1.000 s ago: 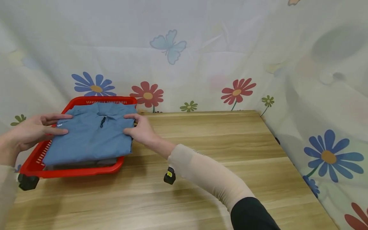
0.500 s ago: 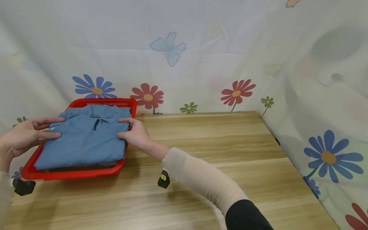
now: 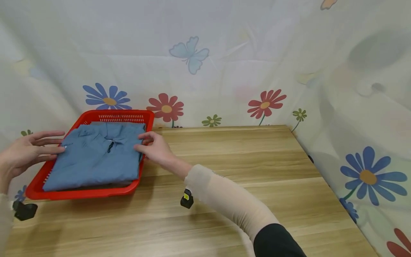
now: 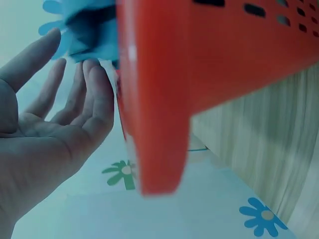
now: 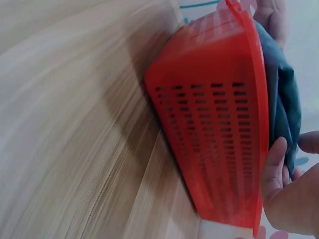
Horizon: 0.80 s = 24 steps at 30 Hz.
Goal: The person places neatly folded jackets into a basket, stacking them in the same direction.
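A folded blue jacket with a collar and a dark zip pull lies in a red plastic basket. By its left edge, my left hand has its fingers extended, fingertips right at the cloth. Those fingers curve loosely beside the jacket in the left wrist view, thumb held apart. My right hand pinches the jacket's right edge. In the right wrist view, the edge of the jacket runs between the right hand's fingers, over the basket's rim.
The basket stands at the left of a wood-grain table, close to a flower-printed cloth backdrop. Something dark lies under the jacket at the basket's front. Black wrist-camera mounts hang below both wrists.
The jacket has moved a little left and sunk lower into the basket. The left hand has shifted left, from gripping the jacket's edge to loosened fingers beside it. The right hand stays at its edge.
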Motion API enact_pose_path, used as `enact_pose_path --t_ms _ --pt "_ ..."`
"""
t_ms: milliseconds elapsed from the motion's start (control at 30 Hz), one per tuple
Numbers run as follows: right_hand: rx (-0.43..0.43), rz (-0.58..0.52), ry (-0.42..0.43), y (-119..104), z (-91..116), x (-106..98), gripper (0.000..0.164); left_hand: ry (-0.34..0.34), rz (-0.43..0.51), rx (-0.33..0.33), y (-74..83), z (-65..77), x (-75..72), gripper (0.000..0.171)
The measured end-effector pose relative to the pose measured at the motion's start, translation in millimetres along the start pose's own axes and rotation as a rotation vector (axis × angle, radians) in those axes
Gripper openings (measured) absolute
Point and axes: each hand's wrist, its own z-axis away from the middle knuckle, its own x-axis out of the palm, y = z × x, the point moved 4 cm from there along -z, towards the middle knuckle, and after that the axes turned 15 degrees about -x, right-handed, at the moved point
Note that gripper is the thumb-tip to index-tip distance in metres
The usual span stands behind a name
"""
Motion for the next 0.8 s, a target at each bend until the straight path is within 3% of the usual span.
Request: enact_pose_path --t_ms 167,333,567,800 --pt "-0.005 -0.015 0.009 6.6 -0.3 -9.3 0.029 0.013 0.074 0.031 -9.2 -0.7 -7.1 0.060" --pt "-0.009 0.009 -0.012 7.9 1.1 -13.4 0.030 0.012 0.093 0.048 -2.7 4.2 -7.9 0.050" --pt "-0.014 0.037 -0.032 8.5 3.8 -16.8 0.029 0.055 -0.009 0.047 13.9 8.6 1.6 0.076" --pt "-0.041 0.050 -0.063 11.6 6.6 -23.8 0.029 0.044 -0.033 0.076 32.6 11.3 13.2 0.084"
